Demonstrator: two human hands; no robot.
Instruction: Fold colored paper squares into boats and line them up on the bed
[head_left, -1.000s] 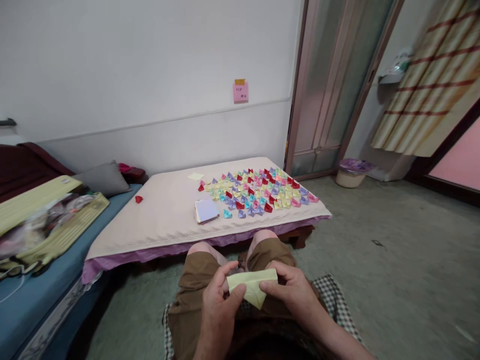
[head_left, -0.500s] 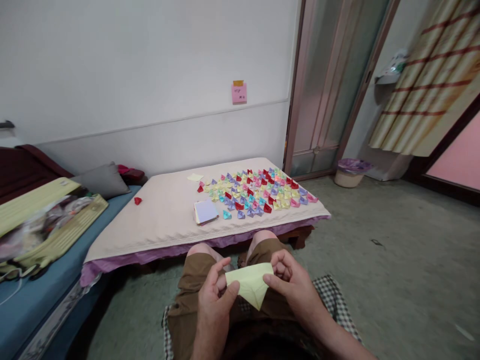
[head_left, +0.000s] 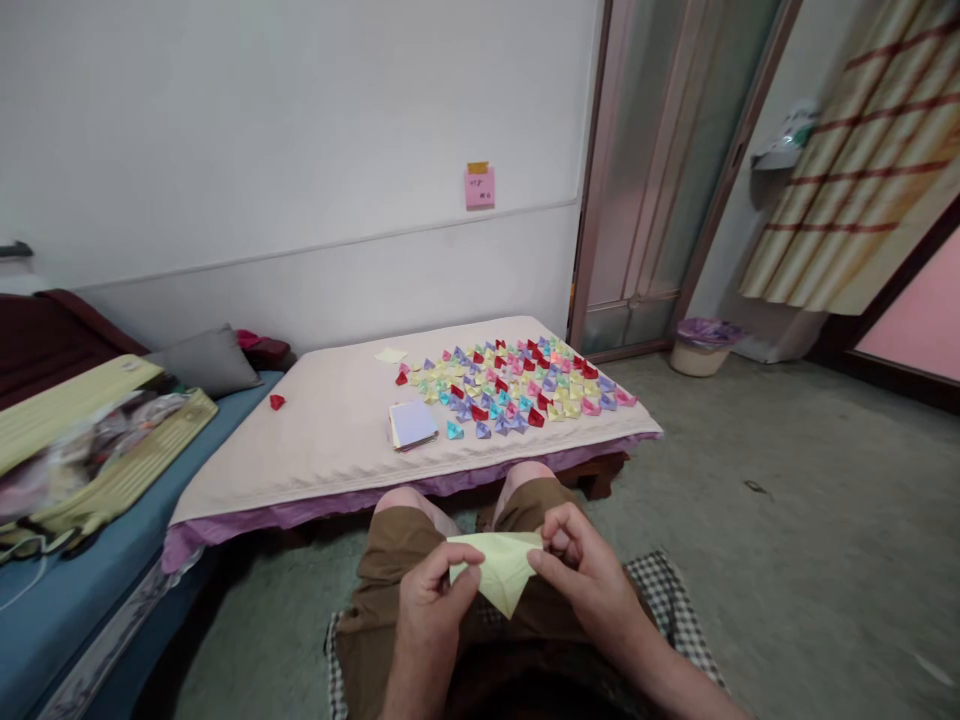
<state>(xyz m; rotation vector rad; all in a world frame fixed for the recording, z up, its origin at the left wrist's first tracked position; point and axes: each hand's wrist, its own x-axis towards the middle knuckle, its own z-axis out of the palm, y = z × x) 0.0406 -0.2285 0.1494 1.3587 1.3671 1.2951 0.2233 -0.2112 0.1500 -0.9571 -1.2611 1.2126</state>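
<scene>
A pale yellow folded paper (head_left: 501, 570) sits between both my hands over my lap, its point hanging down. My left hand (head_left: 431, 605) pinches its left corner with curled fingers. My right hand (head_left: 581, 570) pinches its right corner, fingers bent. Ahead, on the low table (head_left: 315, 450) with a cream cloth, lie several small folded paper pieces (head_left: 517, 385) in red, blue, yellow, pink and purple. A stack of square paper sheets (head_left: 412, 423) lies at their left. One red folded piece (head_left: 277, 401) lies alone near the table's left side.
A blue mattress (head_left: 67, 590) with a yellow bag (head_left: 97, 450) and grey pillow (head_left: 206, 357) lies at left. A pink note (head_left: 479, 185) is stuck to the wall. A bin (head_left: 701, 345) stands by the door (head_left: 660, 170). Grey floor stretches to the right.
The yellow paper has been folded from a wider strip into a narrower pointed shape. Both hands have drawn closer together and risen slightly.
</scene>
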